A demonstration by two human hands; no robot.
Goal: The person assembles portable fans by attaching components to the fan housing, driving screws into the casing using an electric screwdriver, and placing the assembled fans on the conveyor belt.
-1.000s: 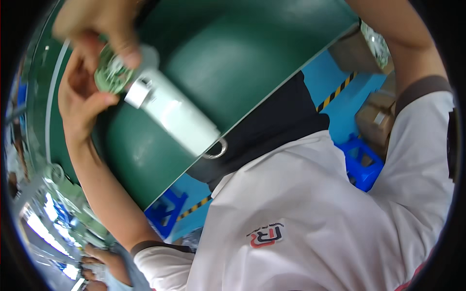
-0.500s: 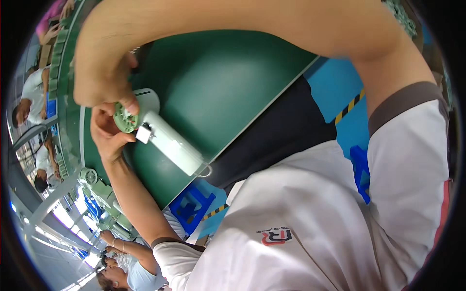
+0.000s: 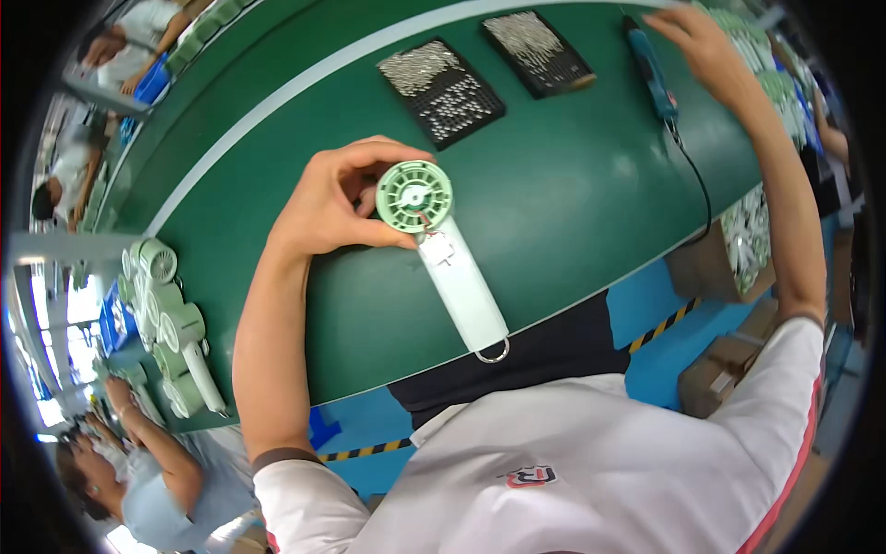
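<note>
I judge this a holding step: left hand [image 3: 323, 200] grips fan head [image 3: 414, 197]; right hand [image 3: 709, 54], loosely open, is beside screwdriver [image 3: 649, 69]. Next move calls for steady support.

There was one left hand [image 3: 323, 203] at ten o'clock, one right hand [image 3: 709, 54] near two, one fan [image 3: 459, 282] centrally, two trays [image 3: 475, 126] around twelve and one screwdriver [image 3: 652, 72] between one and two. Nine o'clock's fans [image 3: 181, 323] overlapped uncountably.
</note>
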